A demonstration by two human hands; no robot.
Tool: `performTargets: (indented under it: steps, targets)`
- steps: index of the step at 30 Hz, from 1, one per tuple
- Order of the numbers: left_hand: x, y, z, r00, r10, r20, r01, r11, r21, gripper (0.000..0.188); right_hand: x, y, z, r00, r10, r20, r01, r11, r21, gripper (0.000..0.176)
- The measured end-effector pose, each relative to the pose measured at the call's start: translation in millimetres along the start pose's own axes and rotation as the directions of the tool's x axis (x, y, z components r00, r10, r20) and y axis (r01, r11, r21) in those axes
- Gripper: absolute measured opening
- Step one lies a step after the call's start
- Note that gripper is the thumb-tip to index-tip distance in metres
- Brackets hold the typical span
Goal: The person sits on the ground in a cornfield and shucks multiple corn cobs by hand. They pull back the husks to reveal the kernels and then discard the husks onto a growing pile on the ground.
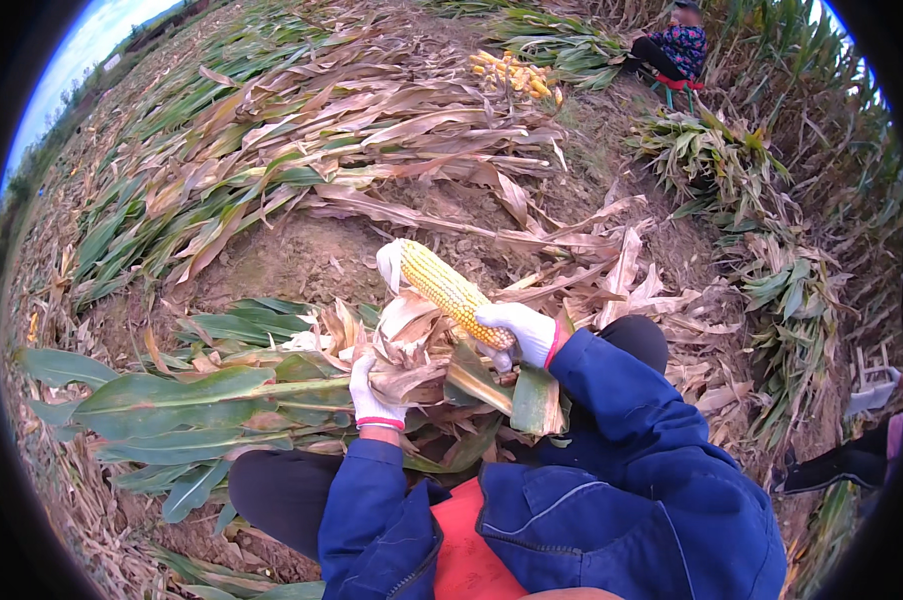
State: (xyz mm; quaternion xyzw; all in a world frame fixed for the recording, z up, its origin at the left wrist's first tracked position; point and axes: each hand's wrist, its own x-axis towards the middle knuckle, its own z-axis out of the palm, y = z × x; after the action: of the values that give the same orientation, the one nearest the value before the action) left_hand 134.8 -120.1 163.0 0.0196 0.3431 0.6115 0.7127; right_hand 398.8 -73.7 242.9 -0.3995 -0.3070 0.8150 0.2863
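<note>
A yellow ear of corn (451, 289) slants across the middle of the view, most of its kernels bare. My right hand (525, 330), in a white knit glove with a red-edged cuff, grips its lower right end. At the ear's far tip hangs a pale flap of husk (389, 265). My left hand (372, 394), gloved the same way, clasps dry husk (414, 379) on a corn stalk just below the ear. Green and brown leaves (188, 401) of cut stalks spread to the left, across my lap. Some of my left fingers are hidden by the husk.
Cut corn stalks (331, 142) lie in a thick layer ahead, over bare soil (294, 255). Beyond is a pile of husked ears (519, 75). A person (676, 45) sits on a stool at the far right. Another person's leg (834, 465) shows at the right edge, near stalks.
</note>
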Motion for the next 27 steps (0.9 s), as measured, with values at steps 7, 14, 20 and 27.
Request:
performTargets:
  steps: [7, 14, 20, 27]
  targets:
    - [26, -13, -42, 0.989, -0.142, -0.031, 0.136, 0.978, -0.157, 0.064, -39, 43, 42, 0.963, -0.042, 0.265, 0.047, 0.999, -0.015, 0.035]
    - [62, -31, -105, 0.998, 0.064, -0.018, -0.065, 0.993, -0.098, 0.073, -39, 78, 56, 0.949, 0.161, 0.272, -0.151, 0.987, -0.057, 0.037]
    - [37, -19, -61, 0.986, -0.152, -0.062, 0.144, 0.982, -0.119, 0.062, -43, 39, 45, 0.937, -0.147, 0.316, 0.151, 0.988, 0.011, 0.057]
    - [44, -22, -60, 0.985, -0.156, 0.079, 0.163, 0.983, -0.087, 0.066, -35, -5, 36, 0.938, -0.332, 0.100, 0.327, 0.943, 0.069, 0.052]
